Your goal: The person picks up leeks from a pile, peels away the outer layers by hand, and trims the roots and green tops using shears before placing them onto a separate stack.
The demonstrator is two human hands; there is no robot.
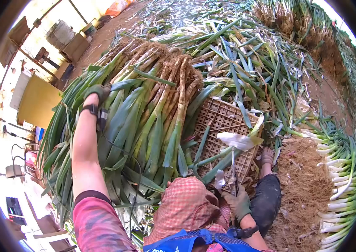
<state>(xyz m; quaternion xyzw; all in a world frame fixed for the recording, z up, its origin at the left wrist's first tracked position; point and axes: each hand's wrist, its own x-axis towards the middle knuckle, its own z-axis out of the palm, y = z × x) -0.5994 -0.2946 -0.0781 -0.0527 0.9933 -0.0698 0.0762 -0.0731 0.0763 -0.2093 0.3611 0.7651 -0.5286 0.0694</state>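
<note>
Head view: left hand (98, 93) rests on leeks (121, 115), its grip impossible to tell, the pile apparently heaped for easy reach; right hand (237, 202) grips a knife (234, 166), blade pointing forward, presumably for safety, crate (215, 117) just beyond.
</note>
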